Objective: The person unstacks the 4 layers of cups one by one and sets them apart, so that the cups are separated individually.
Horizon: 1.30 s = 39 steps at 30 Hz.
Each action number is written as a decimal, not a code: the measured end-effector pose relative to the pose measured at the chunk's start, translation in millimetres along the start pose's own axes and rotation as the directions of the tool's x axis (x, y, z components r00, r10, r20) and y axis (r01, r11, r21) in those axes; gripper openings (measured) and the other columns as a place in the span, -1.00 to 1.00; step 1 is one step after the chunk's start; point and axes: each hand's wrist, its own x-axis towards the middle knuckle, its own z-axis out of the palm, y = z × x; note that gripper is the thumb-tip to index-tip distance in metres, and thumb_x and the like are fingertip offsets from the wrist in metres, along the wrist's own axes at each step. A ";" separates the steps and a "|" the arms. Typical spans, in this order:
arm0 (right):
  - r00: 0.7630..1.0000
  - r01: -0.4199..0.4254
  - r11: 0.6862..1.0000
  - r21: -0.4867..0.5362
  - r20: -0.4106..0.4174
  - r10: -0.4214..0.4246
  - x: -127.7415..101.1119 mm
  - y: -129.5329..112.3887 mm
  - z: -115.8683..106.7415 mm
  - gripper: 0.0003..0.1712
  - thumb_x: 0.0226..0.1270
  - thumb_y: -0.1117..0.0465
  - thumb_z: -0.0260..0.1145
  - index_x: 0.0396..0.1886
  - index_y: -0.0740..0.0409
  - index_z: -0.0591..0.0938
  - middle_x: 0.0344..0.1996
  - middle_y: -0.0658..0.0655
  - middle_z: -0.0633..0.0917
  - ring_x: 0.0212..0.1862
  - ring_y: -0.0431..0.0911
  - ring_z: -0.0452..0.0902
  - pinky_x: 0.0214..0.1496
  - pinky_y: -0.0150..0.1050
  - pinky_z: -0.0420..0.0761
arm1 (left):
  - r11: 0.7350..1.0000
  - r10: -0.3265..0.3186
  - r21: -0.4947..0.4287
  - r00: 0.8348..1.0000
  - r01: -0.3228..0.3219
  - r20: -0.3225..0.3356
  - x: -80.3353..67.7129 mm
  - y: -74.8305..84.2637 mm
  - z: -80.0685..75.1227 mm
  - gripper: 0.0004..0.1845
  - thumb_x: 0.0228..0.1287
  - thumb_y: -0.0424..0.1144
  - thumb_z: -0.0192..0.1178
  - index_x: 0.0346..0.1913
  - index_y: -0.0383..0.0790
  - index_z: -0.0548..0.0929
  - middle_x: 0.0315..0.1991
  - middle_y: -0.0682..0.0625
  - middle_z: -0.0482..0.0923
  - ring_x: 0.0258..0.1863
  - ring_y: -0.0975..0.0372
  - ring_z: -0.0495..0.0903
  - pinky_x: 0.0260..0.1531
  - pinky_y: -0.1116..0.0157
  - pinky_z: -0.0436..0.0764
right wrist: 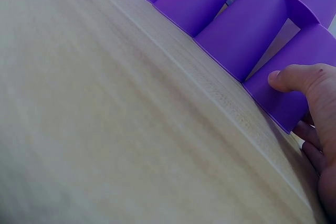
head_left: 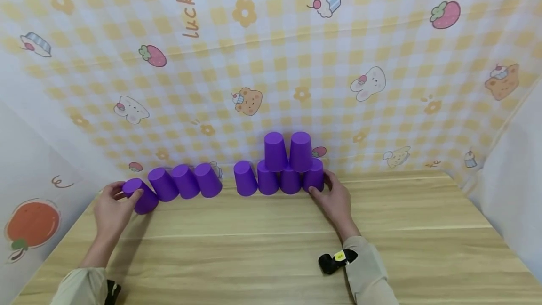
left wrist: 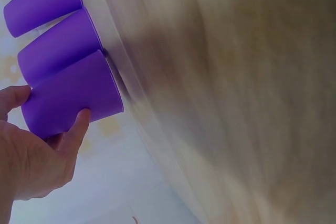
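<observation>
While both arms reach across the wooden table (head_left: pixel 271 248), the left hand (head_left: pixel 111 208) grips the leftmost purple cup (head_left: pixel 139 195), thumb on one side and fingers curled round the other. The left wrist view shows the same hold, with the thumb (left wrist: pixel 79 124) pressed against the cup's wall. That cup sits upside down at the left end of a row, just beside three more purple cups (head_left: pixel 185 181) that stand touching one another along the back edge of the table.

Farther right, a single purple cup (head_left: pixel 245 178) stands next to a small stack of cups (head_left: pixel 288 164): three upside down on the table with two more upside down on top of them. The right hand (head_left: pixel 334 199) holds the end cup (head_left: pixel 314 175) at the right of the stack's bottom row, thumb and fingers curved round its side; the right wrist view shows the thumb (right wrist: pixel 294 77) lying on that cup's wall. Behind the cups hangs a yellow checked cloth (head_left: pixel 271 60) with cartoon prints.
</observation>
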 end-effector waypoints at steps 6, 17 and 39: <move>1.000 -0.008 1.000 -0.011 0.008 0.008 0.3 1.0 -0.4 -0.31 0.07 0.15 0.43 0.21 0.24 0.41 0.10 0.28 0.53 0.11 0.10 0.47 0.19 -0.09 0.40 | 1.000 -0.005 -0.014 1.000 0.005 0.003 2.2 1.1 5.7 -0.41 0.18 -0.18 0.23 0.19 -0.45 0.35 0.06 -0.36 0.44 -0.03 -0.05 0.43 -0.39 0.67 0.31; 1.000 -0.004 1.000 -0.008 0.012 0.004 -0.2 -0.1 -1.2 -0.30 0.08 0.17 0.43 0.21 0.28 0.41 0.10 0.30 0.52 0.11 0.12 0.46 0.19 -0.07 0.41 | 1.000 -0.013 -0.013 1.000 0.013 0.011 11.4 3.5 11.0 -0.40 0.22 -0.19 0.18 0.23 -0.47 0.30 0.11 -0.37 0.41 0.04 -0.09 0.42 -0.30 0.59 0.35; 1.000 -0.005 1.000 0.008 -0.003 0.005 -0.4 0.4 0.6 -0.29 0.05 0.18 0.45 0.21 0.28 0.41 0.09 0.31 0.53 0.10 0.13 0.47 0.18 -0.05 0.42 | 0.978 -0.140 -0.145 0.988 0.147 0.060 31.1 -5.0 16.5 -0.33 0.24 -0.29 0.11 0.36 -0.40 0.14 0.19 -0.34 0.34 -0.11 0.32 0.51 -0.41 0.67 0.49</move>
